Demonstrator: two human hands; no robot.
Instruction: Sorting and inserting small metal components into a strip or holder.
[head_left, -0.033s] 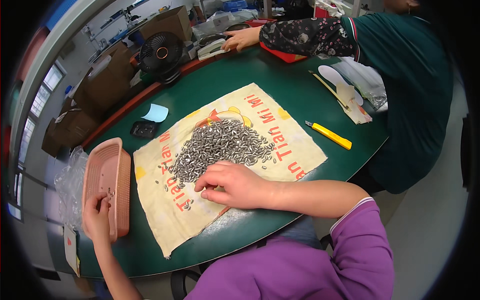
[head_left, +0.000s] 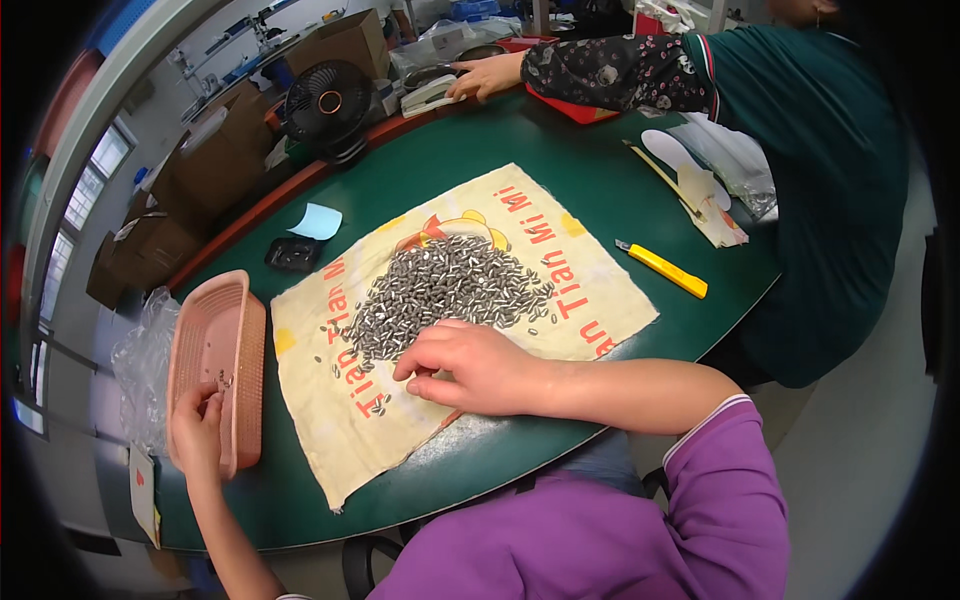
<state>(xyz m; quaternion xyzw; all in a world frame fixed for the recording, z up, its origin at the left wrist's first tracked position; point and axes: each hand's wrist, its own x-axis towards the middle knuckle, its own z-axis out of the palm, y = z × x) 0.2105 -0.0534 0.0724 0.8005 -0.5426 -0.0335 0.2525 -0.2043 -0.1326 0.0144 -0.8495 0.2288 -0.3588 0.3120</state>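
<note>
Head view: right hand [head_left: 470,368], fingers curled, rests at the pile's [head_left: 445,290] near edge; left hand [head_left: 197,428] pinches small pieces over the basket [head_left: 205,345].

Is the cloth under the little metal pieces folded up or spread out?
Spread out: the cloth lies flat on the green table, corners showing, with the metal pieces heaped on it.

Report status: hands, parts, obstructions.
Left hand at pink plastic basket, pinching small metal pieces. Right hand on pile of small grey metal parts. Nothing between them.
</note>
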